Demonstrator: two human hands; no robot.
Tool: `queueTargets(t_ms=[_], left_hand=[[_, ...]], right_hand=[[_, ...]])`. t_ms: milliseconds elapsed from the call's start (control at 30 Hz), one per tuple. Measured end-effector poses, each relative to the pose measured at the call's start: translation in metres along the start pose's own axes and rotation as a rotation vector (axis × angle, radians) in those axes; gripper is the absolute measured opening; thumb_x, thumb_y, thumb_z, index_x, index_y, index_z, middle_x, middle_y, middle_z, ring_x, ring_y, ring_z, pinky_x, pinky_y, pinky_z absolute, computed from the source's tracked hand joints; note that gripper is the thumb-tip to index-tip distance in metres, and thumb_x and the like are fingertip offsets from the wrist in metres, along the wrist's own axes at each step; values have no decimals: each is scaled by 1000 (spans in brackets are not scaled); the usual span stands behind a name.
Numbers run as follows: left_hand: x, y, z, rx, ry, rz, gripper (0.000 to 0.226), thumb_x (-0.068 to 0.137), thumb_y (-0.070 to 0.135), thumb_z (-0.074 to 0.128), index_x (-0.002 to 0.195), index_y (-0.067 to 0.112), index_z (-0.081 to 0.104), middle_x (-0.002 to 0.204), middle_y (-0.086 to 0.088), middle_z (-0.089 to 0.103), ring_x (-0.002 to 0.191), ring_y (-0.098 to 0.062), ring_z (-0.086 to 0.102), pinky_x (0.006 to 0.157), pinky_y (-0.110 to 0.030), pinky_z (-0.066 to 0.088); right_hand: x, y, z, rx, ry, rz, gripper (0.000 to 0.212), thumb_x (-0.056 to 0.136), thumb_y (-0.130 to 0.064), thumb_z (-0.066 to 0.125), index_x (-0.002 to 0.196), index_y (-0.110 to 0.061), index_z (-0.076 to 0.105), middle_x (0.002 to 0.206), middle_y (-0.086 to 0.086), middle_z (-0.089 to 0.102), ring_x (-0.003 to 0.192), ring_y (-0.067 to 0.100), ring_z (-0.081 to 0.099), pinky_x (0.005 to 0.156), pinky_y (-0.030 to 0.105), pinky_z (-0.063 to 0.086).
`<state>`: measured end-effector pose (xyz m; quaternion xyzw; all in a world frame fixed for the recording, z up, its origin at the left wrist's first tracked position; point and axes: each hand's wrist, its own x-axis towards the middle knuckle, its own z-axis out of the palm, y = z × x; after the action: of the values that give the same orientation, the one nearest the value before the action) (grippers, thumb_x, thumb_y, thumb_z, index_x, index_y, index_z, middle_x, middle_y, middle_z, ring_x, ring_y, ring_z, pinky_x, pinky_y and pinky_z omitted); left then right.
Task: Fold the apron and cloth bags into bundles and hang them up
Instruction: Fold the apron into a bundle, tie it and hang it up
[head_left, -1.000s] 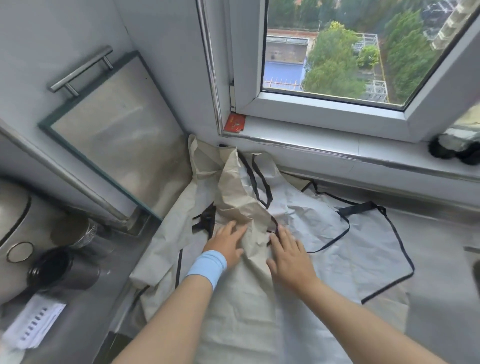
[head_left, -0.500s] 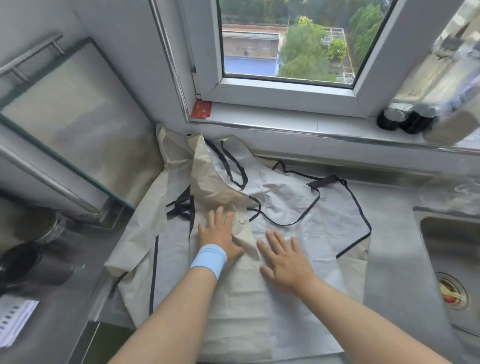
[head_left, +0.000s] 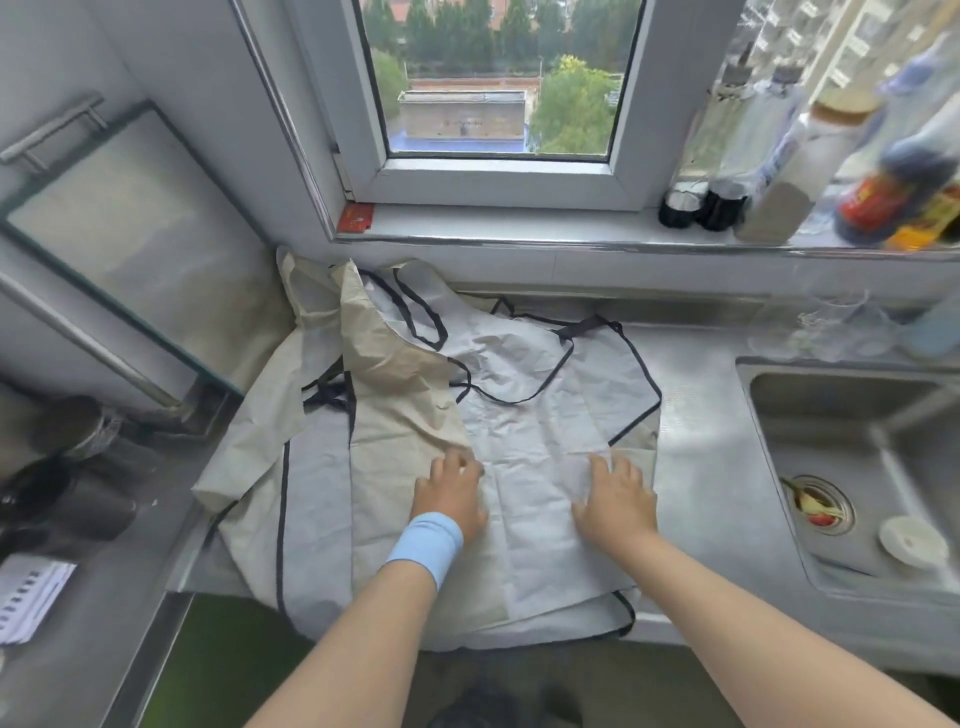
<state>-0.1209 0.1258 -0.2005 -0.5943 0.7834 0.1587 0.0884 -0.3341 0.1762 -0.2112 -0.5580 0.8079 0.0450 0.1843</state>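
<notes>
A pale grey-white cloth with black trim (head_left: 524, 415) lies spread on the steel counter (head_left: 711, 467) below the window. A beige cloth layer (head_left: 395, 395) lies folded over its left half, with black straps bunched beside it. My left hand (head_left: 452, 493), with a light blue wristband, presses flat on the seam between beige and white. My right hand (head_left: 615, 501) lies flat, fingers spread, near the cloth's right edge. Neither hand grips anything.
A steel sink (head_left: 852, 467) with a drain strainer holding scraps lies to the right. Bottles (head_left: 779, 171) line the window sill. A framed panel (head_left: 130, 249) leans at the left, with dark cups (head_left: 67, 499) and a paper below it.
Both hands slid toward me and apart over the cloth, the right one out toward the right edge. The bunched beige layer now lies flatter. The view shifted right, showing the sink.
</notes>
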Motion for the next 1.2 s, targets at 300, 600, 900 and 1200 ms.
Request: queueTargets(t_ms=[300, 600, 900, 1200], left_hand=[[-5, 5, 20, 33, -261, 10, 80, 71, 53, 67, 140, 38, 29, 148, 1, 19, 135, -28, 21, 102, -46, 38], [-4, -20, -46, -971, -327, -184, 28, 93, 44, 55, 112, 24, 60, 120, -6, 59, 93, -21, 59, 81, -32, 48], [-29, -93, -91, -1020, -245, -327, 30, 82, 31, 71, 107, 16, 61, 108, -2, 60, 83, -25, 61, 52, -40, 59], [-23, -150, -39, -248, -376, -368, 22, 87, 18, 55, 106, 10, 60, 106, -9, 63, 100, -28, 65, 75, -27, 51]], right_hand=[[-5, 11, -2, 250, -119, 306, 61, 71, -40, 65, 124, -20, 42, 115, 1, 60, 108, 26, 58, 88, 37, 42], [-31, -60, -75, 572, -173, -108, 31, 76, -27, 78, 68, -17, 50, 63, -4, 44, 58, 11, 42, 50, 25, 30], [-55, -175, -40, 385, -538, -451, 38, 84, -56, 60, 100, -25, 72, 131, -7, 53, 117, 17, 53, 102, 37, 42], [-34, -181, 15, 42, -439, -425, 35, 85, -39, 53, 117, -32, 67, 131, -9, 53, 123, 22, 53, 101, 35, 42]])
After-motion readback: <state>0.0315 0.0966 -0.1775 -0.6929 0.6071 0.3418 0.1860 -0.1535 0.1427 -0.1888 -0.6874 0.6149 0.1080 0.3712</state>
